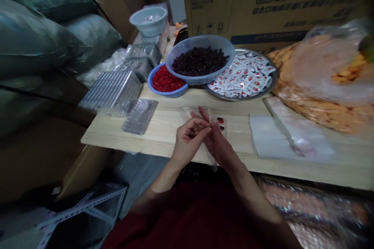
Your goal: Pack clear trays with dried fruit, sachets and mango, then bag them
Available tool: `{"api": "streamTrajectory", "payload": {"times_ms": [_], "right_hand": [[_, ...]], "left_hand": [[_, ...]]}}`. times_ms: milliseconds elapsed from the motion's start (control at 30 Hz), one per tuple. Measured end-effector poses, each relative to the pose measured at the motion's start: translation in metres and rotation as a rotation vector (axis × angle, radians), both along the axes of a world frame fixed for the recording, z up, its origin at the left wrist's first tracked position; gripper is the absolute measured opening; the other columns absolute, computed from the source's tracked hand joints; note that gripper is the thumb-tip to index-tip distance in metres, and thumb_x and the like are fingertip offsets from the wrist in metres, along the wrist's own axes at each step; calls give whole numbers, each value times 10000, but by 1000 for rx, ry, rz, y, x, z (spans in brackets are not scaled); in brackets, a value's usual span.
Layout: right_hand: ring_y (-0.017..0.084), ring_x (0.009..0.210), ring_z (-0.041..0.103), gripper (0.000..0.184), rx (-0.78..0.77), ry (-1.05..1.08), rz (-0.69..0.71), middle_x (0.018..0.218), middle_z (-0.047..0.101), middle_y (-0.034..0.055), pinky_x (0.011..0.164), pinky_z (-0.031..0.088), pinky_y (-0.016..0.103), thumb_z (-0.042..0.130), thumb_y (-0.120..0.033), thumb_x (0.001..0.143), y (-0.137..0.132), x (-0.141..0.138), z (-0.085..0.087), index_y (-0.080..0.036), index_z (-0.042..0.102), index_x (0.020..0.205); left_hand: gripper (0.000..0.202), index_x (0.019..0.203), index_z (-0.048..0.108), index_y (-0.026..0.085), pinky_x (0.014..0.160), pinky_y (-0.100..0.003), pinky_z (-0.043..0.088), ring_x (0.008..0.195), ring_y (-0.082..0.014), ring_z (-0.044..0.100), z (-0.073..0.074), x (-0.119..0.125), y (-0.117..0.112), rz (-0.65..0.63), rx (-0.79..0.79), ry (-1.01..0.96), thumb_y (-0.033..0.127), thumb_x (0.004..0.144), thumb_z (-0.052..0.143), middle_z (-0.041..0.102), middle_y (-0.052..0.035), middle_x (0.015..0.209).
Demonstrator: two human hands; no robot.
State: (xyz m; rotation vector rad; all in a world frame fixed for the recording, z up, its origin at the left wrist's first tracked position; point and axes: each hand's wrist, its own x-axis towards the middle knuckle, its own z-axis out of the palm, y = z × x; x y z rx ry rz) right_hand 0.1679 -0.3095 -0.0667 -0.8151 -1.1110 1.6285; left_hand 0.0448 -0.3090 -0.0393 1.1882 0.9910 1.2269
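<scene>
My left hand point(189, 140) and my right hand point(217, 144) meet over the front edge of the wooden table point(163, 132). Both pinch a thin clear plastic bag point(209, 151) that hangs between them and runs down past the table edge. The fingers of both hands are closed on its top. A small clear tray point(221, 121) with red and dark bits lies on the table just behind my right hand.
Behind stand a blue bowl of dark dried fruit point(200, 61), a smaller blue bowl of red pieces point(166, 81), a metal plate of white sachets point(242, 76), and stacks of clear trays point(113, 91). A big bag of orange snacks point(327, 81) and flat plastic bags point(289, 136) lie right.
</scene>
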Motion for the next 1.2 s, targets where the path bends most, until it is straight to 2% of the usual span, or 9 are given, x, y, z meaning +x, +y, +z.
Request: {"api": "streamTrajectory", "payload": {"times_ms": [100, 200, 467, 667, 967, 1067, 1200], "right_hand": [[233, 1480, 423, 717, -143, 232, -2, 1593, 461, 22, 1257, 270, 495, 315, -766, 969, 1, -7, -6, -373, 409, 1561], [210, 1498, 393, 677, -202, 322, -27, 1576, 485, -1, 1279, 213, 478, 393, -772, 947, -2, -8, -16, -405, 480, 1509], [158, 1543, 299, 607, -200, 318, -66, 1587, 465, -44, 1298, 153, 464, 419, -728, 969, -6, -11, -37, -426, 488, 1490], [167, 1539, 310, 590, -195, 310, -62, 1598, 449, -42, 1288, 202, 480, 411, -718, 978, -7, -13, -44, -425, 497, 1484], [149, 1549, 279, 559, -200, 343, -49, 1594, 456, -45, 1302, 123, 468, 400, -689, 999, -7, -15, -49, -431, 491, 1486], [155, 1538, 307, 554, -223, 369, -60, 1589, 463, -49, 1296, 164, 468, 447, -689, 982, -8, -15, -47, -435, 508, 1471], [189, 1460, 447, 578, -252, 393, -34, 1580, 479, -11, 1246, 311, 465, 565, -626, 958, -10, -17, -45, -434, 476, 1496]], "left_hand": [[192, 899, 706, 162, 609, -215, 468, 582, -96, 569, -13, 10, 8, 21, -48, -27, 328, 843, 782, 646, 14, 669], [205, 883, 704, 151, 611, -201, 460, 575, -84, 558, -24, 11, 8, 14, -91, -48, 351, 873, 749, 640, 19, 656], [239, 879, 698, 149, 615, -200, 457, 592, -85, 561, -35, 9, 5, 35, -124, -40, 386, 885, 732, 635, 13, 673], [249, 866, 691, 146, 584, -194, 445, 554, -77, 540, -37, 7, 4, 26, -130, -56, 385, 860, 760, 623, 22, 642], [244, 853, 681, 153, 602, -200, 451, 571, -82, 542, -40, 6, 3, 34, -159, -46, 391, 885, 725, 623, 17, 653], [237, 880, 683, 154, 598, -202, 439, 578, -86, 536, -40, 7, 2, 48, -166, -16, 389, 885, 716, 617, 21, 654], [181, 877, 681, 153, 634, -201, 424, 637, -85, 529, -40, 5, 2, 88, -102, 104, 333, 875, 702, 632, 13, 726]]}}
